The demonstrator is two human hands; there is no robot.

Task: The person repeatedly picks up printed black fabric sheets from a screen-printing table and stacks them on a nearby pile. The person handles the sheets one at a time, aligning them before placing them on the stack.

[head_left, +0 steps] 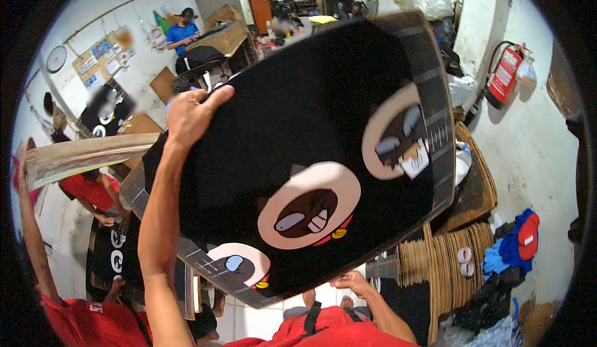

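A large board (280, 111) covered in black cloth is held up at a tilt in front of me. Its cloth carries several printed cartoon faces (309, 205), dark with pale rounded surrounds, and grey tape runs along two of its edges. My left hand (196, 112) is closed over the far left edge, thumb lying on the black face of the board. At the near edge, my right hand (354, 283) is closed on the rim from below; some of its fingers are hidden. The underside of the board is out of sight.
A co-worker in red at left lifts a pale wooden board (93, 154). Another person in red (93, 191) is beyond. Stacked boards (457, 266) stand at right, near a clothes pile (516, 247). A fire extinguisher (504, 76) hangs on the right wall.
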